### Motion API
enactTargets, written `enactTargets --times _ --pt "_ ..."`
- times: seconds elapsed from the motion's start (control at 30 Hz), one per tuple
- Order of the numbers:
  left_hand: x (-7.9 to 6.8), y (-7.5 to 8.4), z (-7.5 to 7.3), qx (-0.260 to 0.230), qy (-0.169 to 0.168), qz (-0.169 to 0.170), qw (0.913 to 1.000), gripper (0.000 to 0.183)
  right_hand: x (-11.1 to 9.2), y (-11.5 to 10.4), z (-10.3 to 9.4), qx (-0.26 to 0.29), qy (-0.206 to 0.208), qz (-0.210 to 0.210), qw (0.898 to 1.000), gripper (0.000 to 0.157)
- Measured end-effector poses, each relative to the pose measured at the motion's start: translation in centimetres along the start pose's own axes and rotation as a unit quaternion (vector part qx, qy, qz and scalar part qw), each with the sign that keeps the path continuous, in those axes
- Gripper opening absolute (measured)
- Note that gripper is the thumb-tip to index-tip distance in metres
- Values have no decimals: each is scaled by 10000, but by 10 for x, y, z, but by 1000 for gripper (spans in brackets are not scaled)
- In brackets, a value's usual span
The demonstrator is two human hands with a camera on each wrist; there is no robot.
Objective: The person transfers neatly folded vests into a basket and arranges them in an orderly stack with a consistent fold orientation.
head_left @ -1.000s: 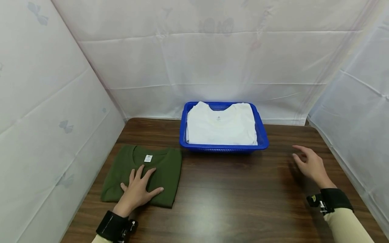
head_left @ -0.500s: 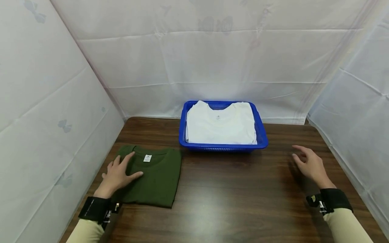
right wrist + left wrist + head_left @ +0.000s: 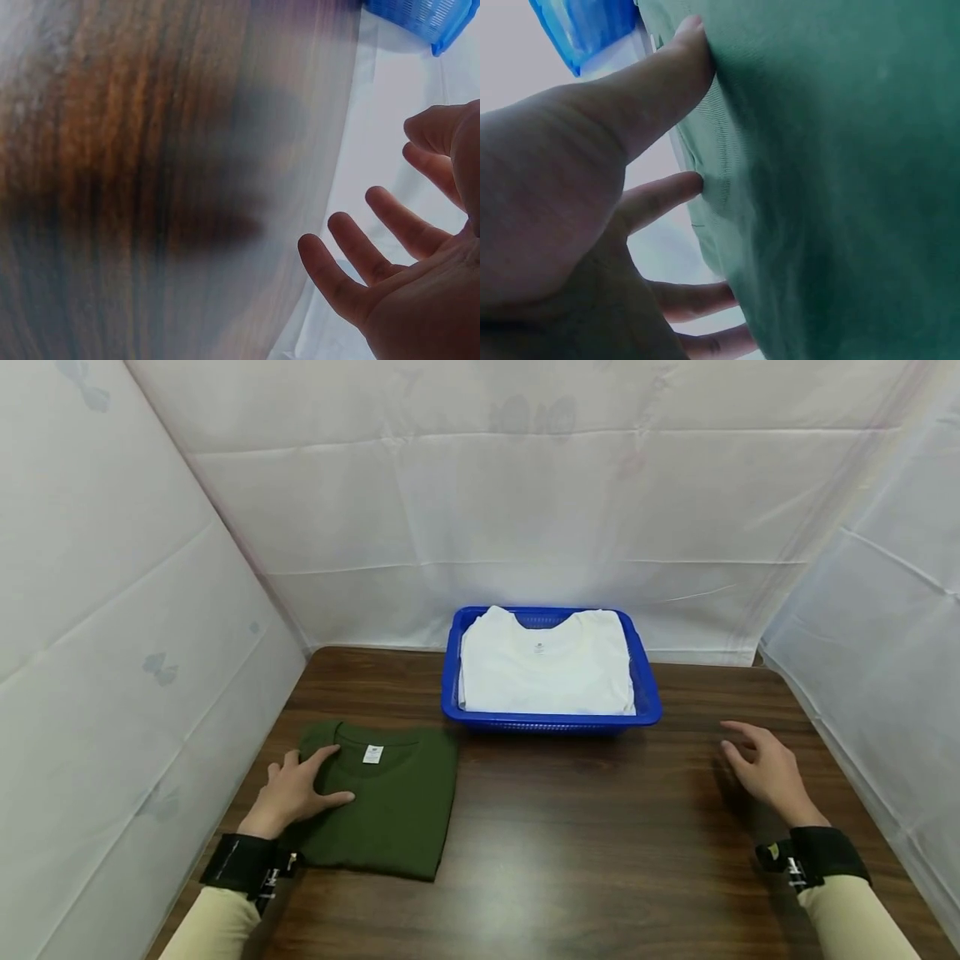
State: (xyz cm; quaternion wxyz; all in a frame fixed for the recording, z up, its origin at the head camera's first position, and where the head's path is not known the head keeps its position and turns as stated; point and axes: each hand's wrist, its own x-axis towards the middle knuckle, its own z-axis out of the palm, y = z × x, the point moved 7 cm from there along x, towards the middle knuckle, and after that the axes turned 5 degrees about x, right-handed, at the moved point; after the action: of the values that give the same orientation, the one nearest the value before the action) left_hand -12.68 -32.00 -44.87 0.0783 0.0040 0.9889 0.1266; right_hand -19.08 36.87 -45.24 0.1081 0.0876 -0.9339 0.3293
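Note:
On the left of the table lies a folded dark green T-shirt [image 3: 393, 814], its neckline and white label facing away from me. My left hand [image 3: 288, 793] rests at the shirt's left side with thumb and fingers spread. In the left wrist view, the fingertips [image 3: 690, 184] touch the green cloth; the far finger ends are partly hidden behind its edge. My right hand [image 3: 768, 772] stays at the table's right side, fingers relaxed and slightly bent. It holds nothing, and in the right wrist view the fingers [image 3: 390, 217] are apart from one another.
A blue plastic basket [image 3: 648, 697] stands at the back middle of the brown wooden table [image 3: 585, 827]. Folded white T-shirts [image 3: 547, 672] lie in it. White sheets hang along the back [image 3: 525, 510] and both sides.
My left hand has lifted from the middle of the green T-shirt and gone to its left side. Since then the shirt has shifted slightly right. The right hand has not moved.

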Motion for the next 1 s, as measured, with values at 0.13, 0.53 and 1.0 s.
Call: enactTargets --times 0.13,0.53,1.0 --pt "-3 11 3 36 131 152 9998 90 -1 1 1 -16 -19 -33 10000 36" --pt "-11 61 11 -490 -241 482 9973 74 -3 2 2 -38 -91 100 9999 36" --pt "-10 108 24 -933 -257 886 9914 56 -7 3 2 -141 60 152 9998 34"
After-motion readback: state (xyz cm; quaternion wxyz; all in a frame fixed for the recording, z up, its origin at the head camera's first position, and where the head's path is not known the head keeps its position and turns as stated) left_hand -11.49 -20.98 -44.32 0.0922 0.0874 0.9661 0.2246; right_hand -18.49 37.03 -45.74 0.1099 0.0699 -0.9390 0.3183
